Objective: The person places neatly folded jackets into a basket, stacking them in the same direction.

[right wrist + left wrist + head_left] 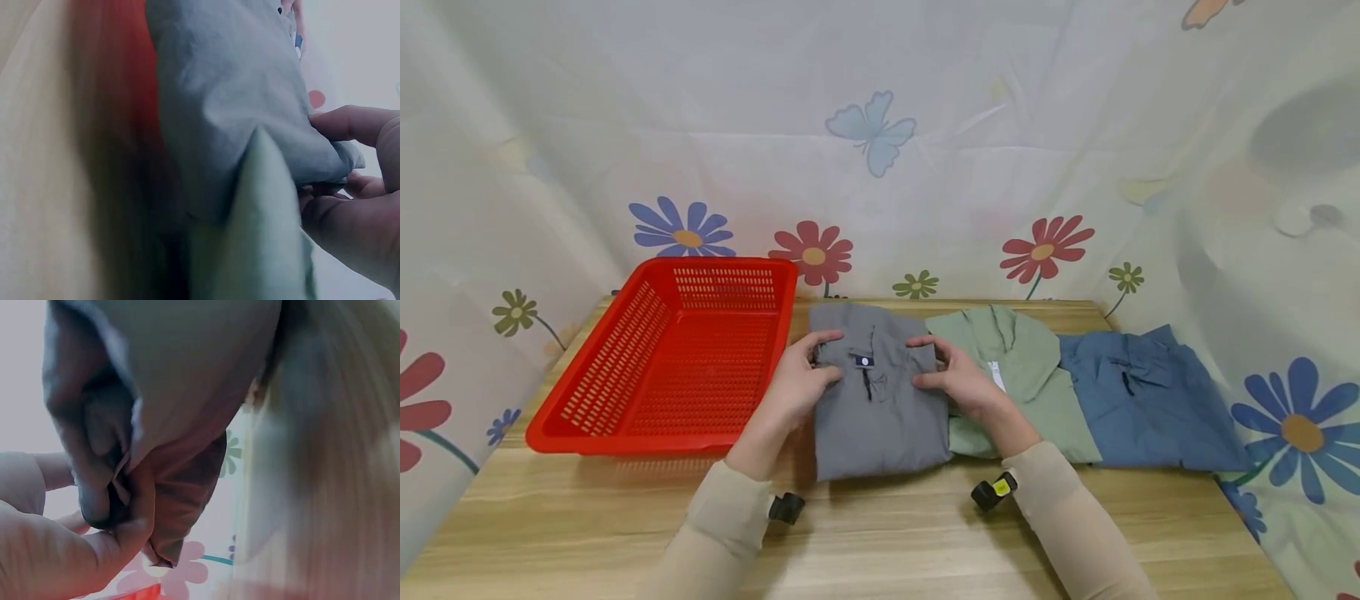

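Note:
A folded grey garment (880, 437) with a dark neck label lies in the middle of the table in the head view. My left hand (793, 379) pinches its left edge, thumb on top near the collar. On the opposite edge, my right hand (962, 379) grips the cloth between thumb and fingers. The left wrist view shows the left hand (62, 550) with bunched grey folds (187, 394) between its fingers. Seen from the right wrist, the right hand (356, 219) holds a grey corner, and the green garment (262, 231) stands up close beneath it.
A red plastic basket (628, 442) with slotted walls stands left of the grey garment. To the right, a folded green garment (1048, 425) and a folded blue garment (1157, 425) overlap each other. Flower-print cloth (955, 192) hangs behind the wooden table (887, 542).

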Action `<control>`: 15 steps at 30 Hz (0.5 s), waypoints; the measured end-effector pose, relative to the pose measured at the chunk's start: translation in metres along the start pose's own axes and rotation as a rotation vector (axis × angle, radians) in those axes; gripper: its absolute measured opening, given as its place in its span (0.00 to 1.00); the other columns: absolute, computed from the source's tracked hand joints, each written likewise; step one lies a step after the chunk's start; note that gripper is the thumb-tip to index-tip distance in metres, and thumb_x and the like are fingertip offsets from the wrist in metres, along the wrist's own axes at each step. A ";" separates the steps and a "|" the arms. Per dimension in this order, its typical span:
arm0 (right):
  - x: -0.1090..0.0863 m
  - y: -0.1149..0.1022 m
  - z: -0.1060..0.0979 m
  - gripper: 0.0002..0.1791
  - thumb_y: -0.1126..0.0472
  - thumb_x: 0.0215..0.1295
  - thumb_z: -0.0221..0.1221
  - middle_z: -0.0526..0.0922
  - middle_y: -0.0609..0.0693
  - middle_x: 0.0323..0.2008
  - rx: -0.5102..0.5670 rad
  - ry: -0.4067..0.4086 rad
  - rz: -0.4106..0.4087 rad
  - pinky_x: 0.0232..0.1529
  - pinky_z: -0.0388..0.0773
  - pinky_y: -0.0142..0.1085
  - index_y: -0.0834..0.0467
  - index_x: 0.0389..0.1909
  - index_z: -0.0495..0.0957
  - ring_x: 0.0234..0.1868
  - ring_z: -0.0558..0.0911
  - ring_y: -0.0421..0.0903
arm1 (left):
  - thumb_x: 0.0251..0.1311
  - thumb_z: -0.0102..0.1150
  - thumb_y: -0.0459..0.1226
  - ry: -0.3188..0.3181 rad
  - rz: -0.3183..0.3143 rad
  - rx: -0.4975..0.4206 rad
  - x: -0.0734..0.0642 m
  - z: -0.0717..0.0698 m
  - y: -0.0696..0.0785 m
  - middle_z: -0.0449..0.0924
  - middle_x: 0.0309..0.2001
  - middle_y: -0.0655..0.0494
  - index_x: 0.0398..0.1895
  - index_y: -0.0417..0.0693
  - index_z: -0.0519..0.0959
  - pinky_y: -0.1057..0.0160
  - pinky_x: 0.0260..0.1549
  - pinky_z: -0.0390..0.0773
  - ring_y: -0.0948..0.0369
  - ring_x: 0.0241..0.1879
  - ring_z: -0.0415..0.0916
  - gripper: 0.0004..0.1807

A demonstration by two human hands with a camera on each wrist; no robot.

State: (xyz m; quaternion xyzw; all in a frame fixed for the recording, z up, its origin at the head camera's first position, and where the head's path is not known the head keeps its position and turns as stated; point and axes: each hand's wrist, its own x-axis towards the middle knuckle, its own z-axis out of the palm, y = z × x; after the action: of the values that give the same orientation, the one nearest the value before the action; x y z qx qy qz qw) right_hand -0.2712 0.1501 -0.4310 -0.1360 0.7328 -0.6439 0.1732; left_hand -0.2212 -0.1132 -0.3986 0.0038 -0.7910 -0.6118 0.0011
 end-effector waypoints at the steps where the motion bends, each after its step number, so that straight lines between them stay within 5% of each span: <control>1: -0.001 -0.003 0.000 0.34 0.74 0.63 0.64 0.68 0.62 0.65 0.005 -0.001 -0.007 0.51 0.78 0.46 0.57 0.71 0.70 0.58 0.74 0.56 | 0.64 0.59 0.24 -0.012 -0.004 -0.026 -0.001 -0.003 0.002 0.76 0.57 0.41 0.70 0.47 0.74 0.57 0.41 0.78 0.51 0.39 0.72 0.30; 4: -0.004 -0.013 0.001 0.34 0.75 0.63 0.65 0.64 0.61 0.68 0.000 0.017 -0.035 0.54 0.75 0.46 0.57 0.70 0.71 0.59 0.71 0.55 | 0.65 0.61 0.25 -0.040 0.000 -0.078 -0.005 -0.013 0.008 0.77 0.59 0.41 0.71 0.48 0.74 0.50 0.54 0.77 0.48 0.53 0.74 0.30; 10: -0.008 -0.030 0.001 0.33 0.76 0.64 0.64 0.52 0.58 0.76 0.046 0.032 -0.065 0.61 0.66 0.47 0.58 0.70 0.71 0.69 0.59 0.54 | 0.66 0.65 0.28 -0.070 -0.017 -0.111 -0.007 -0.034 0.022 0.75 0.62 0.45 0.70 0.52 0.74 0.50 0.56 0.76 0.48 0.57 0.71 0.30; 15: -0.008 -0.043 0.006 0.34 0.76 0.63 0.63 0.56 0.58 0.75 0.080 0.035 -0.079 0.59 0.70 0.45 0.60 0.70 0.70 0.68 0.62 0.54 | 0.66 0.66 0.30 -0.082 -0.058 -0.140 -0.007 -0.049 0.028 0.75 0.62 0.42 0.72 0.52 0.73 0.53 0.55 0.79 0.48 0.57 0.73 0.31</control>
State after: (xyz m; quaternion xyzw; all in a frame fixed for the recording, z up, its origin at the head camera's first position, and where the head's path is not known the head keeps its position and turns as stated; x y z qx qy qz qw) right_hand -0.2623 0.1424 -0.3888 -0.1465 0.7033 -0.6814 0.1399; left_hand -0.2142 -0.1536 -0.3593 0.0013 -0.7453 -0.6650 -0.0488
